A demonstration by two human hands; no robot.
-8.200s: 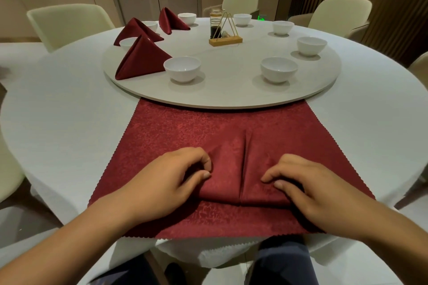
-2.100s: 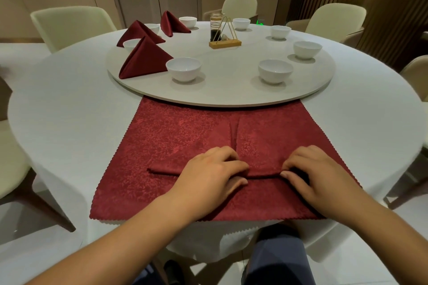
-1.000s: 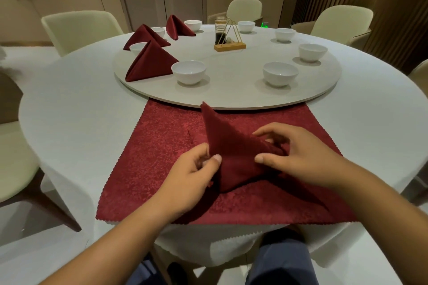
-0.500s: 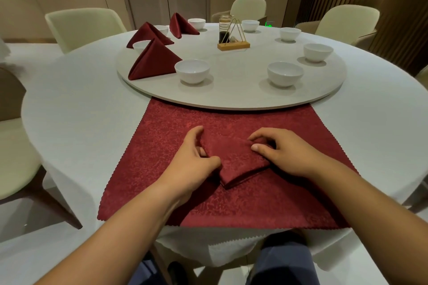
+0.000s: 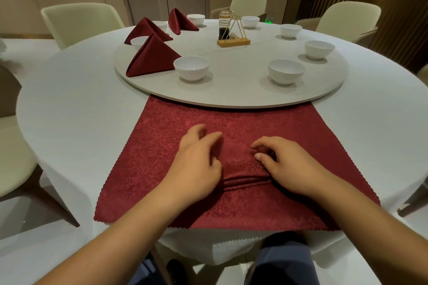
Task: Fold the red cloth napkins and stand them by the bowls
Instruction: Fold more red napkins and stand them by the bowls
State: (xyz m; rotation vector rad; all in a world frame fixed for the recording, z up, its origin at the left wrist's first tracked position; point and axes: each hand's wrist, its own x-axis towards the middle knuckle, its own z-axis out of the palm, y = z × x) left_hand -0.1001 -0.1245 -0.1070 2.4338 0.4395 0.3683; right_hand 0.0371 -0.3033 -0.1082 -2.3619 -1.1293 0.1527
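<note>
the half-folded red napkin [image 5: 240, 164] lies on a spread red cloth [image 5: 148, 157] at the worktop [image 5: 76, 111] edge, between the hands: left hand [image 5: 199, 166] loose-fingered against it, right hand [image 5: 287, 169] curled over its side, pinching or not i cannot tell. an uneven lift could spill the stacked folds or drag the cloth beneath.

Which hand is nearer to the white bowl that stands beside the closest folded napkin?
Left. The left hand lies almost straight on the near side of the white bowl; the right hand is equally near to the person but further to the right.
</note>
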